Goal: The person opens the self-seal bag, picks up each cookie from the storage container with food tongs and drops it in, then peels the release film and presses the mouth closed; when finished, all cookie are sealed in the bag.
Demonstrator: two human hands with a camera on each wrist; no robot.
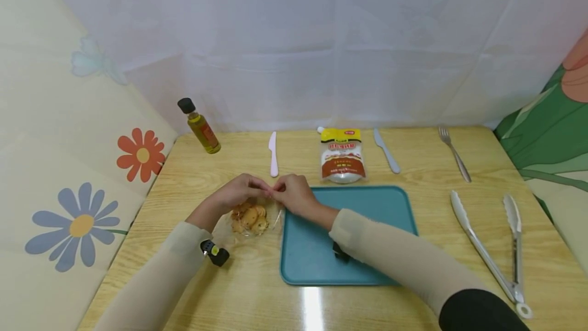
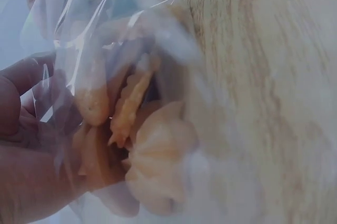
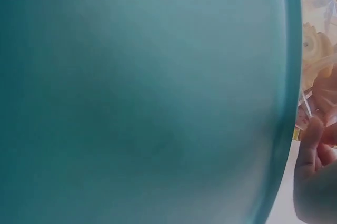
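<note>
A clear plastic bag [image 1: 275,217] of cookies [image 1: 250,217] lies on the table left of the tray. My left hand [image 1: 241,191] pinches the bag's top edge. Right beside it, my right hand [image 1: 295,194] pinches the same edge, fingertips meeting the left ones. In the left wrist view, ridged cookies [image 2: 158,155] show through the film, with the left hand [image 2: 26,145] behind it. The right wrist view catches the right hand [image 3: 316,155] at the edge, thumb and finger together on the film.
A teal tray [image 1: 317,264] lies under my right forearm. Along the back are an oil bottle [image 1: 202,129], a pink knife [image 1: 273,155], a spouted pouch [image 1: 342,157], a grey knife [image 1: 387,151] and a fork [image 1: 455,155]. Metal tongs [image 1: 487,257] rest spread at the right.
</note>
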